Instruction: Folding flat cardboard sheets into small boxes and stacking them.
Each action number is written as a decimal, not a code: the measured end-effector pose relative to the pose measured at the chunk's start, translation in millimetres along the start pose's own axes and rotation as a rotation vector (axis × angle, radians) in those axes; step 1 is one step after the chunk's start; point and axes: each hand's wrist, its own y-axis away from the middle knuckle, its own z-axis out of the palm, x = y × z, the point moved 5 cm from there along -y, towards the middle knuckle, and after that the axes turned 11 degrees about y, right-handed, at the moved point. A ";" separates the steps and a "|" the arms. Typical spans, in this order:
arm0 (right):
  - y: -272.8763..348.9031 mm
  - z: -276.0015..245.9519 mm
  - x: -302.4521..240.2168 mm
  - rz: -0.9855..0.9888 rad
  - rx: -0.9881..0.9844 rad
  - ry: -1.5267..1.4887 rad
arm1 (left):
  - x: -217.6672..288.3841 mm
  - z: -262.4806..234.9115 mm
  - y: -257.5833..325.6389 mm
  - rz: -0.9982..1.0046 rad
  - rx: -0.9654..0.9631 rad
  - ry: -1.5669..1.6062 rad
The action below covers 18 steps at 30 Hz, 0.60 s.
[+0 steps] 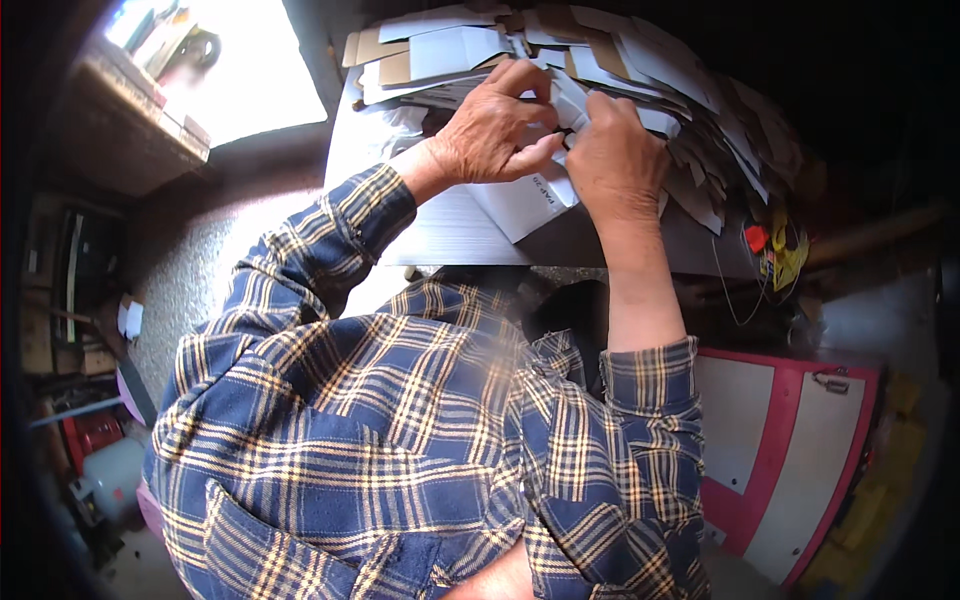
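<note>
White carton (515,208) on grey table (440,228)

Left hand (500,125): fingers curled, thumb extended at the carton; whether it grips cannot be told. Carton: at the table's near side, between and below the hands; one corner points toward the person, long axis uncertain, the hands covering much of it. Right hand (618,160): closed on the carton's upper flap, fingertips partly hidden. Cardboard pile (650,65): white and brown, behind the hands, reaching right. Cabinet (785,450): pink and white, lower right.

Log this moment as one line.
left hand: at far end of white carton | right hand: same end, curled | under: table | behind: piled white-and-brown cardboard
</note>
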 end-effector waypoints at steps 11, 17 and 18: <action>-12.5 4.3 23.7 -0.023 -0.152 -0.245 | -1.4 -1.0 -4.2 -0.008 0.058 -0.054; -14.5 11.2 39.0 0.041 -0.320 -0.491 | 2.2 -1.0 -2.9 -0.075 0.021 -0.063; -15.9 11.3 36.9 0.041 -0.320 -0.492 | 0.1 -0.7 -1.9 -0.067 0.025 -0.071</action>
